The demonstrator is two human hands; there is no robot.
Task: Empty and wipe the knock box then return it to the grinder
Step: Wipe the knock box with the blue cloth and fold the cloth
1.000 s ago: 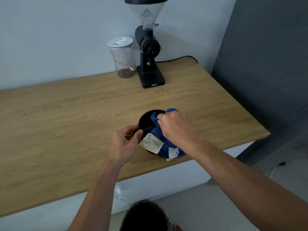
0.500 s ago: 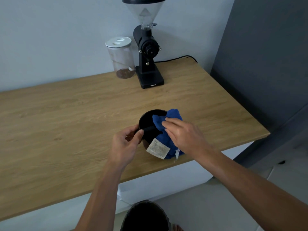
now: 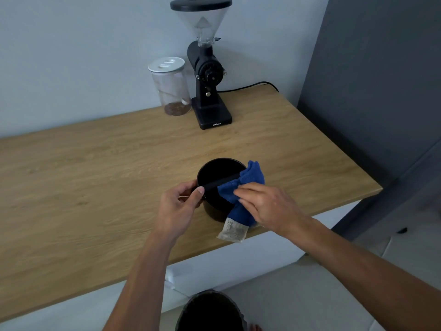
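The black round knock box (image 3: 216,170) stands upright near the front edge of the wooden counter (image 3: 95,177), with a black bar across its mouth. My left hand (image 3: 177,206) grips its left rim and the end of the bar. A blue cloth (image 3: 241,187) with a white label hangs over the right rim, and my right hand (image 3: 267,206) presses it against the rim with flat fingers. The black grinder (image 3: 207,75) stands at the back of the counter by the wall.
A clear jar with a white lid (image 3: 170,87) and some beans in its bottom stands left of the grinder. A black cable (image 3: 248,86) runs behind the grinder. A dark bin (image 3: 210,311) sits on the floor below the counter edge. A dark grey wall (image 3: 381,80) rises on the right.
My right hand has slid the cloth from inside the box up onto its right rim, and the fingers have flattened. More of the box's inside and bar shows. My left hand has stayed in place.
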